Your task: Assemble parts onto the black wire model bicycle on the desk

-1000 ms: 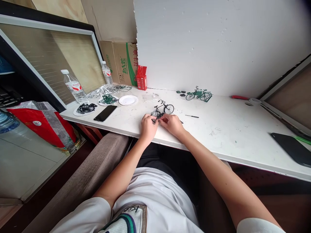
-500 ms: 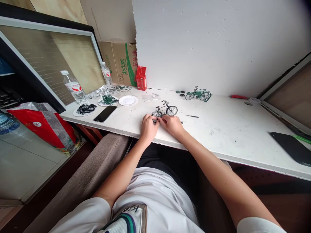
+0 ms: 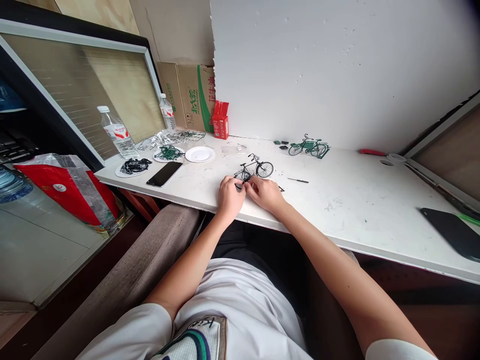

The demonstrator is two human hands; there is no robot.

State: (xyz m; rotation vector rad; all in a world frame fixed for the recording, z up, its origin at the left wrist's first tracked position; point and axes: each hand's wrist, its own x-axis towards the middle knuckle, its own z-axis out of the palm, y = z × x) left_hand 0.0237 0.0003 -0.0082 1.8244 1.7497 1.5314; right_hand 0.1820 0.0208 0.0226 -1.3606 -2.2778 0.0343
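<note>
A small black model bicycle stands on the white table, its front wheel to the right. At its rear lower part my left hand and my right hand meet, fingertips pinched close together. Both are closed on something too small to make out; the fingers partly cover the rear wheel. Beside my right hand lies a small black piece. A thin dark tool rests further right. Behind it stands a green model bicycle, with small dark green pieces to its left.
On the left are a plate of black parts, a plate of green parts, a bare white plate, a phone, two bottles and a red box. A black flat object lies far right.
The camera view has shifted slightly. Both hands stay at the black bicycle, with only a tiny change in the fingers.
</note>
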